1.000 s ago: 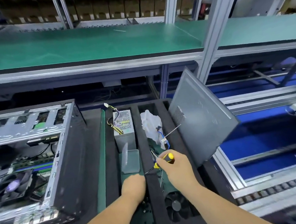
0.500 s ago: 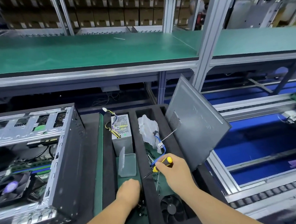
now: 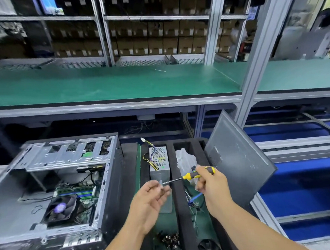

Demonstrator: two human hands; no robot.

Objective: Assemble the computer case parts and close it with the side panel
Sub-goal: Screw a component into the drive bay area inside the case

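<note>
**Screwdriver raised over parts tray beside open computer case**

While the open computer case [image 3: 53,193] lies on its side at nine o'clock, its fan and board exposed, a person's right hand [image 3: 213,184] curls round the yellow-and-black handle of a screwdriver [image 3: 191,175], the shaft pointing toward ten o'clock. The left hand [image 3: 151,197], palm up with fingers loosely bent, meets the shaft's tip; it appears to pinch something small there, though blur hides what. Both hands hover above a black foam tray [image 3: 180,211] at six o'clock, which holds a power supply [image 3: 158,160], a plastic bag [image 3: 184,158] and loose screws [image 3: 170,239]. The grey side panel [image 3: 238,158] leans tilted at three o'clock, against the tray's right edge.
</note>
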